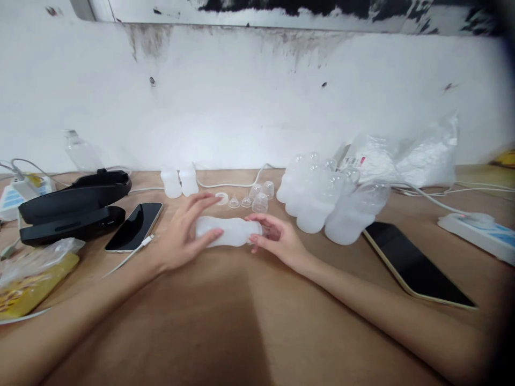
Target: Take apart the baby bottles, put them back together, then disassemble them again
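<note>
A frosted white baby bottle [227,231] lies sideways between my two hands, low over the table. My left hand [182,236] is loosely around its base end, thumb across the near side and fingers stretched along the far side. At the neck end, my right hand [277,237] pinches the bottle between thumb and fingers; the exact neck fitting is partly hidden. Just beyond the bottle are a pale ring [221,198], two clear bottle teats [234,201] and several clear domed caps [259,203].
Two white bottle bodies [172,184] stand back left; several capped bottles [316,195] stand right. Around them are a phone [134,227], a larger dark-screened device [416,262], black headgear [74,203], plastic bags [426,155], a yellow packet [38,281] and a power strip [478,230] with cables.
</note>
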Demonstrator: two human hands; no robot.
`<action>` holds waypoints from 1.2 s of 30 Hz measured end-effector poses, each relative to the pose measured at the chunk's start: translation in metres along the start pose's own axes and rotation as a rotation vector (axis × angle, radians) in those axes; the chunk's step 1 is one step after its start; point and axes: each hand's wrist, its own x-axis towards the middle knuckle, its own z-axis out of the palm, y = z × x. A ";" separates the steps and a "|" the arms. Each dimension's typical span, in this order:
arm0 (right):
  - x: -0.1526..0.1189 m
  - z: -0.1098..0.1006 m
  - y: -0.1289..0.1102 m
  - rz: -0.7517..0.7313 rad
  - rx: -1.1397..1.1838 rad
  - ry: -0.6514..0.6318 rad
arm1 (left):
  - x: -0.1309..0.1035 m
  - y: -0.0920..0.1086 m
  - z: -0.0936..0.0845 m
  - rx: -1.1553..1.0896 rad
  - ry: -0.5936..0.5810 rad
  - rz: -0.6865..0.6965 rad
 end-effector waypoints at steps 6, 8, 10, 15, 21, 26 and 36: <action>-0.001 0.001 0.002 -0.024 0.002 0.028 | 0.008 -0.003 -0.010 -0.178 -0.301 -0.265; -0.001 0.000 0.000 -0.016 -0.005 0.037 | 0.006 -0.006 -0.008 -0.092 -0.278 -0.095; -0.001 0.000 -0.001 -0.001 -0.008 0.043 | 0.002 -0.011 -0.003 0.045 -0.220 0.130; -0.001 0.000 -0.001 -0.001 -0.038 0.026 | -0.001 -0.014 0.001 0.013 -0.138 0.193; -0.002 -0.002 0.003 -0.041 -0.059 0.036 | 0.009 -0.003 -0.015 -0.261 -0.335 -0.331; -0.001 -0.001 0.000 -0.027 -0.050 0.054 | 0.008 -0.007 -0.012 -0.257 -0.369 -0.187; -0.002 0.002 -0.009 0.253 0.209 0.022 | -0.012 -0.025 0.003 0.326 -0.112 0.437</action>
